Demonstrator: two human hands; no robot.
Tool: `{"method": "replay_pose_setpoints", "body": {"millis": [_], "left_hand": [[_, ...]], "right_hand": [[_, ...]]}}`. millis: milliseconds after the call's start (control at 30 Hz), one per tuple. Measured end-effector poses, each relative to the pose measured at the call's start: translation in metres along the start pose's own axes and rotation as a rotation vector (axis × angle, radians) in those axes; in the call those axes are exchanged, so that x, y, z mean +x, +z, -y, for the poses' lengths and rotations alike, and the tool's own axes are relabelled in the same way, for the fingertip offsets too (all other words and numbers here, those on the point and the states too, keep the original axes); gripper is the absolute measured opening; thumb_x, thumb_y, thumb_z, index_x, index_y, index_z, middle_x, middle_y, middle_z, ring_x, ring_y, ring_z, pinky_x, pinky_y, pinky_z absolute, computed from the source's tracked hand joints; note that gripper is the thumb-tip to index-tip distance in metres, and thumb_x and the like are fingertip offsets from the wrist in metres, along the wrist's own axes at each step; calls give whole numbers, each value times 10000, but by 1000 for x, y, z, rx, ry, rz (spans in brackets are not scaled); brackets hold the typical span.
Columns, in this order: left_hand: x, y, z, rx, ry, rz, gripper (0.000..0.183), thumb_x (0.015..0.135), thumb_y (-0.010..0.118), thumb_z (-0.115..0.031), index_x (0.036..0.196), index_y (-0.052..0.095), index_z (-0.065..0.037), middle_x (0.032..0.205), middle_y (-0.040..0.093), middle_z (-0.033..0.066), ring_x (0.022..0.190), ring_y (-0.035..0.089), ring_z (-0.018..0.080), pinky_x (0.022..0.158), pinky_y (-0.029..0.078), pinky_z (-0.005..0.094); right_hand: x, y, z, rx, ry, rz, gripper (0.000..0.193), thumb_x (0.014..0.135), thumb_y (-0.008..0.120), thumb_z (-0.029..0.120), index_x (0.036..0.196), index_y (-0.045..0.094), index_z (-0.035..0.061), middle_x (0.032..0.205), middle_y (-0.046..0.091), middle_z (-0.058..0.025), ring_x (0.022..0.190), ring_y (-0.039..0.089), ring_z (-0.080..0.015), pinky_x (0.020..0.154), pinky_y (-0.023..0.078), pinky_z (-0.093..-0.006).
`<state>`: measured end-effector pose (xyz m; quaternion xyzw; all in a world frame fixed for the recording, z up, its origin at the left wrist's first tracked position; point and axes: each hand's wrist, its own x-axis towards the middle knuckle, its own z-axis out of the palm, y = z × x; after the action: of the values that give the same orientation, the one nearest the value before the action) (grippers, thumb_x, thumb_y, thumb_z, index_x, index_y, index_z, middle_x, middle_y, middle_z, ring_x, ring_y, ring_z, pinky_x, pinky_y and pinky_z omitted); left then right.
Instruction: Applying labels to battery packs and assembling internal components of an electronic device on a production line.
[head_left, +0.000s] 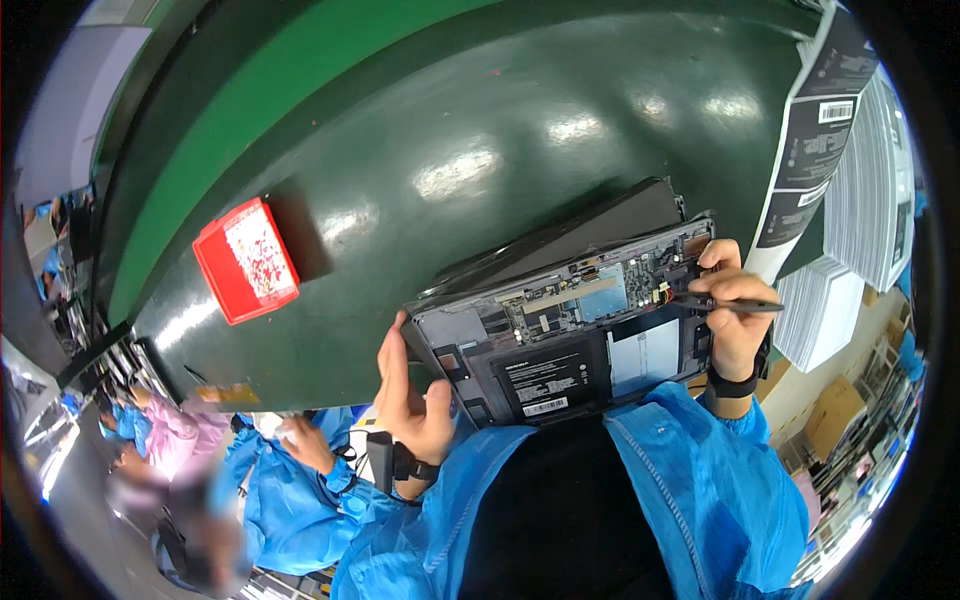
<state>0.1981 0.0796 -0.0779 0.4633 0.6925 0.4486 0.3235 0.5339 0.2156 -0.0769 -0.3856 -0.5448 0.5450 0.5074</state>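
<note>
An opened laptop or tablet body [478, 375] leans toward me at the bench edge, with its circuit board [560, 310], black battery [550, 384] and a silver-grey panel [645, 357] exposed. My left hand [412, 408] rests against its left edge, fingers stretched out and thumb apart. In my right hand [735, 318] are black tweezers [745, 304], pinched between the fingers. Their tip points at a small white connector with thin coloured wires [662, 293] at the board's right side. Behind the body lies a dark flat panel [575, 238], partly hidden by it.
Left on the green bench [390, 220] sits a red tray [222, 283] with small red and white bits. At right hangs a strip of black-and-white labels [800, 165], beside stacked white sheets [868, 190]. A co-worker in a blue sleeve [295, 505] works close on my left.
</note>
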Motion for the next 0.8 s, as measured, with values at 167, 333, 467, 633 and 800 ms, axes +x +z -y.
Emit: {"method": "replay_pose_setpoints", "body": {"millis": [167,333,467,633,800], "left_hand": [[-8,13,-18,-82,-209,-2,617,997,547,-189,1497,359,120,1488,476,242,1354,492,316,1147,344,417],[18,5,-57,-505,-155,-103,618,1073,467,-237,1555,247,82,1434,521,181,1272,542,264,1097,406,389],[96,-29,-59,-287,-214,-192,552,1066,518,-326,1484,453,29,1397,575,111,1264,567,202,1051,455,346],[232,-98,-49,-552,-389,-216,464,1070,489,-394,1342,588,-32,1226,705,146,1015,726,279,915,596,426],[385,-207,44,-480,-412,-148,327,1068,492,-298,1166,646,-26,1044,751,124,873,748,248,804,629,418]], "right_hand": [[16,17,8,42,-37,111,326,807,866,232,1019,705,43,969,770,-173,1096,613,-367,1027,424,-608],[33,24,12,125,-322,148,279,802,867,220,949,663,98,881,751,-97,1060,640,-365,1189,182,-688],[66,47,27,344,-447,231,273,776,884,191,922,672,102,857,745,-86,996,670,-369,1205,71,-716],[56,47,37,257,-451,177,291,771,896,190,938,699,55,892,765,-159,836,690,-330,915,504,-559],[47,47,39,322,-462,141,309,739,904,157,929,713,6,872,755,-208,716,666,-303,593,485,-391]]}}
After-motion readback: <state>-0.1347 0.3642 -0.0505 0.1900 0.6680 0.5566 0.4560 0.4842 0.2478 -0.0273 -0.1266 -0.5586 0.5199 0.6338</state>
